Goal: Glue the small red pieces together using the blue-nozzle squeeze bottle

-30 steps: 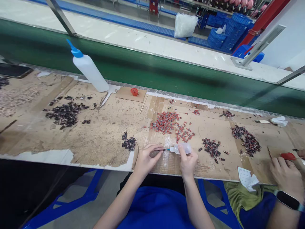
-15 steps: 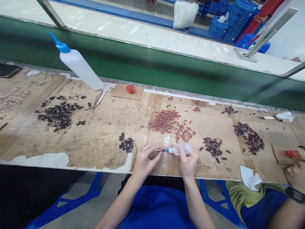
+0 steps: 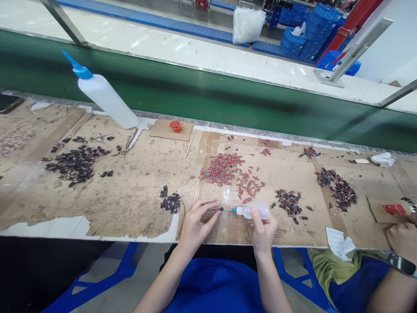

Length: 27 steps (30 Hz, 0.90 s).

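Note:
Between its thumb and fingers, my left hand [image 3: 200, 221] pinches a small dark part [image 3: 222, 209] over the front of the cardboard. My right hand [image 3: 263, 226] is closed around a small translucent squeeze bottle [image 3: 256, 211], its thin blue tip [image 3: 233, 210] pointing left. A short gap separates the tip from the dark part. Behind both hands lies a pile of small red parts [image 3: 221, 168], with looser red ones beside it. A cluster of dark parts [image 3: 171, 203] is left of my left hand; another dark and red pile [image 3: 289, 202] is right of the bottle.
A large white bottle with a blue nozzle [image 3: 107, 100] stands at the back left. A red cup [image 3: 175, 126] sits on a cardboard piece. More dark parts [image 3: 76, 164] lie left. At the far right is another person's hand [image 3: 402, 239] near a second red cup [image 3: 395, 209].
My right hand and the squeeze bottle have moved right, so the blue tip is now apart from the dark part. My left hand keeps its pinch. The whole view has shifted slightly.

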Motion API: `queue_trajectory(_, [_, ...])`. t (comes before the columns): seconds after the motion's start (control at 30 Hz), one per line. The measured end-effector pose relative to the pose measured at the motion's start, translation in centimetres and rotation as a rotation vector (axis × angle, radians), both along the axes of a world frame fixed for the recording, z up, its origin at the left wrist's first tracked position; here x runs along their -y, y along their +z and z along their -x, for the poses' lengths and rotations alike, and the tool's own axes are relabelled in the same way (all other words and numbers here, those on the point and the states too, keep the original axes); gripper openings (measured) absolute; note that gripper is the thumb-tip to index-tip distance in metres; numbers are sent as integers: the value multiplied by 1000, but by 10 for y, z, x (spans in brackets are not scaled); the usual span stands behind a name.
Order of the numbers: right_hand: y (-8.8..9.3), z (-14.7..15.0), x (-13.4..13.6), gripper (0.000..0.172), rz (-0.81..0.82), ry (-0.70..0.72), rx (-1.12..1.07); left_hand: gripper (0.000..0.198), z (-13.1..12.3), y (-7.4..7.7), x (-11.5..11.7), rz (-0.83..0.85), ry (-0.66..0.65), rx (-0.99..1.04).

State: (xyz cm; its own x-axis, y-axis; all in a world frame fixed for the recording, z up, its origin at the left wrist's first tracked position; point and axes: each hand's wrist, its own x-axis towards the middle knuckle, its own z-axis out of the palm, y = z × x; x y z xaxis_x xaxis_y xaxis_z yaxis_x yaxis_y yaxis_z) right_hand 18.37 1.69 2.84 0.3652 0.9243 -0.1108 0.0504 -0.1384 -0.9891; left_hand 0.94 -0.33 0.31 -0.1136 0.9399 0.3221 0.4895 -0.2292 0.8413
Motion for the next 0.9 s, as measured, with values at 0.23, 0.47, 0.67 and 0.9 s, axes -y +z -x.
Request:
queue_trajectory(0.23, [-3, -25, 25, 52, 70, 76, 429, 13, 0, -10, 0, -88, 49, -171])
queue_trajectory(0.47, [21, -25, -13, 20, -327, 177, 1067, 11, 1, -13, 0, -33, 28, -85])
queue_trajectory(0.67, [22, -5, -71, 20, -338, 694, 1125, 13, 3, -7, 1, 86, 94, 165])
queue_trajectory(0.9, [9, 0, -87, 16, -211, 774, 1207, 18, 1, -4, -1, 139, 166, 346])
